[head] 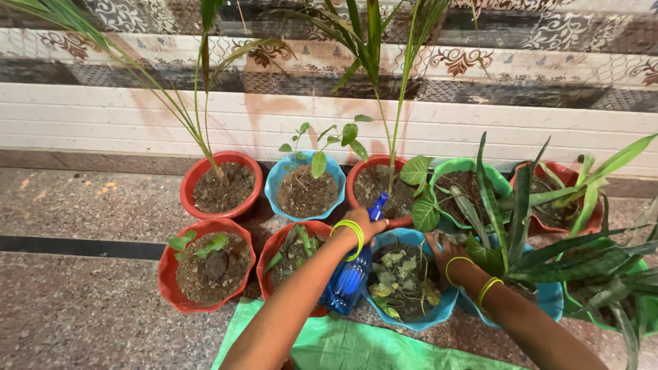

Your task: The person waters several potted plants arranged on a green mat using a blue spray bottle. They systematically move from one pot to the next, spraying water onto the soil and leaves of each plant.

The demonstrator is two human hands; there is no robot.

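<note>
- On the far left I see open speckled stone floor (75, 288), with a dark strip crossing it; this is the widest free room for moving.
- Behind everything runs a low wall (137, 116) of pale ribbed tiles, with patterned tiles above it. It closes the far edge just behind the pots.
- The back row begins with a red pot (221, 183) of dry soil holding a thin palm-like plant; in front of it a second red pot (205, 266) holds lumpy soil and a small seedling.
- Next is a light blue pot (306, 186) with a small round-leaved plant, and near me a green woven sack (356, 346) lies flat on the floor.
- My left hand (362, 229) is closed around the neck of a blue spray bottle (351, 274). The bottle is clear blue plastic, shiny, with the nozzle pointing away from me; it hangs over the gap between a red pot with green shoots (291, 255) and a blue pot with pale wilted leaves (406, 281).
- A yellow-green bangle (351, 233) sits on the left wrist.
- My right hand (444, 252) reaches into the leaves at the right rim of that blue pot; whether the fingers grip something I cannot tell.
- On the right the pots stand crowded, touching each other, with long stiff striped leaves (528, 233) leaving little free room.
</note>
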